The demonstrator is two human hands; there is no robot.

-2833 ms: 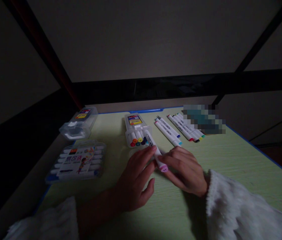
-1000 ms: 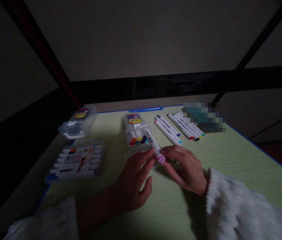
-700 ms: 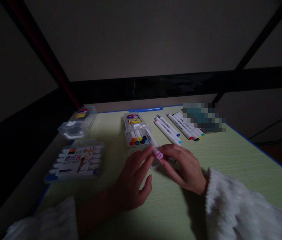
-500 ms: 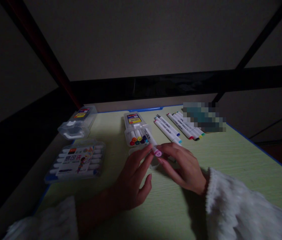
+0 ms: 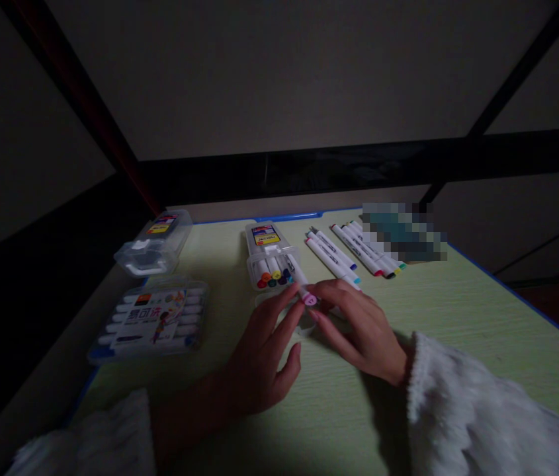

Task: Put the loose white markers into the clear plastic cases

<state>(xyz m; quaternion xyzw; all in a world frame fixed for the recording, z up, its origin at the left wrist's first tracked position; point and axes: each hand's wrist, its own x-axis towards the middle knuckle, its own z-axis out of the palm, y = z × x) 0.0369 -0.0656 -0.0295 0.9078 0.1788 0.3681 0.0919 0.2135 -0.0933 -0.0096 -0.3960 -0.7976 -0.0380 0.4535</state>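
A white marker with a pink cap (image 5: 305, 293) points into a small clear marker box (image 5: 270, 256) that holds several markers with coloured ends. My right hand (image 5: 358, 330) pinches the pink cap end with its fingertips. My left hand (image 5: 264, 357) rests beside it, fingers stretched toward the marker and the box mouth, its fingertips touching the marker's barrel. Both wrists wear fluffy white sleeves.
Several loose markers (image 5: 353, 254) lie in rows at the back right of the pale green table (image 5: 458, 311). A flat clear case of markers (image 5: 153, 320) lies at the left, a clear empty-looking box (image 5: 155, 251) behind it. Dark bars cross behind the table.
The pink-capped marker has slid forward into the small clear box, and both hands moved with it toward the box mouth.
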